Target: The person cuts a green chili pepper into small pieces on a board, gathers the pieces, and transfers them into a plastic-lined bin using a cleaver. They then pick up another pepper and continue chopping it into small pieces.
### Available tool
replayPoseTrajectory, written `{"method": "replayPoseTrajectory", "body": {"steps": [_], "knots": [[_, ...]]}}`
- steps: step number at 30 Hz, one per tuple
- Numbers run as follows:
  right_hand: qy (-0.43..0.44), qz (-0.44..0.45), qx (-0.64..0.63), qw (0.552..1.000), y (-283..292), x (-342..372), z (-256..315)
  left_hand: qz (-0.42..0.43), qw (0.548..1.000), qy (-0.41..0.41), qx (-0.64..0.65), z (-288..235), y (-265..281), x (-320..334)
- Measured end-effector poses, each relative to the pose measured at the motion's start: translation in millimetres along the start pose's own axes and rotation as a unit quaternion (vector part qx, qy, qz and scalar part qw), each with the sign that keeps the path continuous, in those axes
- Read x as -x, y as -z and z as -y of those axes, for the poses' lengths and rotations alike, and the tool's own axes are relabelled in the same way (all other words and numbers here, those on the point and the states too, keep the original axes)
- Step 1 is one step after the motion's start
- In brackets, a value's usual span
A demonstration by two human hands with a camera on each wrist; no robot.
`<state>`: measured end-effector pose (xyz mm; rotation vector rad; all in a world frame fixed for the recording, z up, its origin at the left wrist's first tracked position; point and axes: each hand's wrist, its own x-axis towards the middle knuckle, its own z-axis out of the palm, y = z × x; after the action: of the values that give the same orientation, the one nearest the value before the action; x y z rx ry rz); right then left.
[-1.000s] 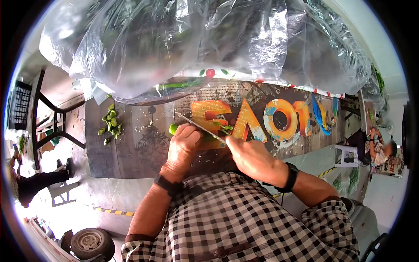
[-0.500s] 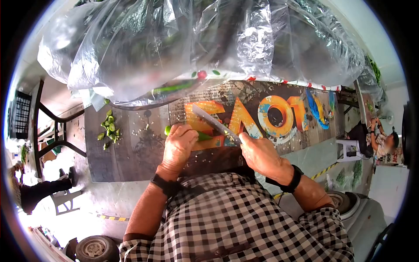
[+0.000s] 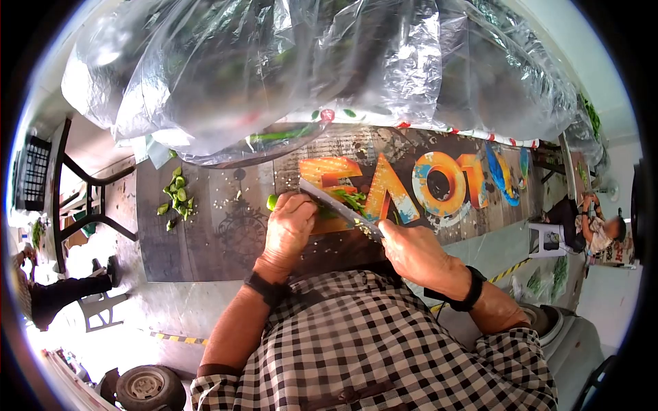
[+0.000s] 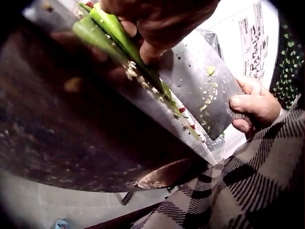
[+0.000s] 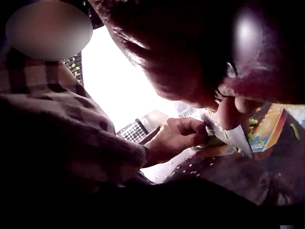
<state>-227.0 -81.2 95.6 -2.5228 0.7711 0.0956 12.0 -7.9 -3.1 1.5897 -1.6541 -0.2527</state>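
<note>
Green pepper [image 4: 108,23] gripped by curled left hand [image 3: 289,222], presumably for steadiness; cleaver [image 3: 336,204] beside pepper held at one end by curled right hand [image 3: 423,256], likely for control.

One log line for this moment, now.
left hand: holds pepper | right hand: grips knife | seeds: on knife | green pieces: on table, left of hands

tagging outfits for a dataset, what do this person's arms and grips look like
The left grip and right grip are ungloved. A black left band and black right band circle the wrists. The left sleeve and right sleeve are checked in black and cream, both stopping short of the bands.
</note>
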Motion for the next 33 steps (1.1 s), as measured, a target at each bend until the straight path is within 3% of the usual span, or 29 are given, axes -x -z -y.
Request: {"method": "replayPoseTrajectory", "body": {"steps": [3, 6, 12, 15, 19, 21, 24, 27, 30, 33], "knots": [[0.019, 0.033, 0.048, 0.998, 3, -3, 2, -0.006, 1.000, 0.007, 0.005, -1, 0, 0], [0.003, 0.031, 0.017, 0.999, 6, -7, 5, -0.008, 1.000, 0.004, -0.005, 1, 0, 0], [0.027, 0.016, -0.031, 0.999, 5, -28, 9, -0.024, 1.000, 0.012, 0.012, -5, 2, -5], [0.070, -0.034, -0.034, 0.996, -10, -53, 13, -0.028, 0.999, 0.011, 0.026, -9, 3, -6], [0.087, -0.084, -0.005, 0.993, -17, -57, 16, 0.004, 0.999, -0.007, -0.032, -8, 4, -3], [0.069, -0.066, -0.018, 0.995, -15, -46, 10, 0.026, 0.994, -0.047, -0.094, -8, 11, -4], [0.048, -0.060, -0.034, 0.996, -14, -25, 1, 0.032, 0.989, -0.041, -0.136, -15, 23, -7], [0.022, -0.082, -0.033, 0.996, -14, -13, -8, 0.045, 0.996, -0.029, -0.071, -6, 24, -6], [-0.021, -0.046, 0.018, 0.999, -12, -9, -10, 0.047, 0.998, -0.031, -0.027, 0, 21, -6], [0.002, -0.055, 0.018, 0.998, -7, -4, 3, 0.031, 0.999, -0.029, -0.007, 3, 18, -4]]}}
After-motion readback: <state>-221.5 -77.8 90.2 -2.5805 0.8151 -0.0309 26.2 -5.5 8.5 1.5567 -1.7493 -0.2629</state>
